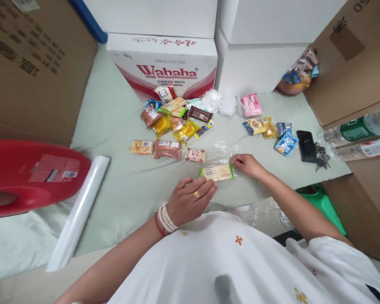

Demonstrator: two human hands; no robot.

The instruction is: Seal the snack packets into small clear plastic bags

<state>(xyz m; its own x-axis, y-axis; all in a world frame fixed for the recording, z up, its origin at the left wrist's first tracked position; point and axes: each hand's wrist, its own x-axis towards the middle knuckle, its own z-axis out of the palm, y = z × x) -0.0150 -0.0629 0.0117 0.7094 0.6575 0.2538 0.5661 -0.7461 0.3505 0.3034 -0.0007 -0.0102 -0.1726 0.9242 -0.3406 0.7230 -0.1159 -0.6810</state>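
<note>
My left hand [192, 199], with a ring and bracelets at the wrist, is stretched out flat at the near edge of a green-ended snack packet [217, 172]. Its fingertips reach the packet's lower side; whether they press on it I cannot tell. At the packet's right end, my right hand [247, 164] has its fingers pinched on a thin clear plastic bag [225, 148]. Left of the bag, in a row, lie a small cream packet with red print [195, 155], a brown-wrapped snack [168, 149] and a pale golden pastry packet [142, 147].
A heap of wrapped snacks [186, 130] lies before the Wahaha carton [167, 67]. More packets [286, 143], a black case with keys [306, 146] and plastic bottles [356, 128] are on the right. A red plastic container [34, 169] and a white roll [79, 213] are left.
</note>
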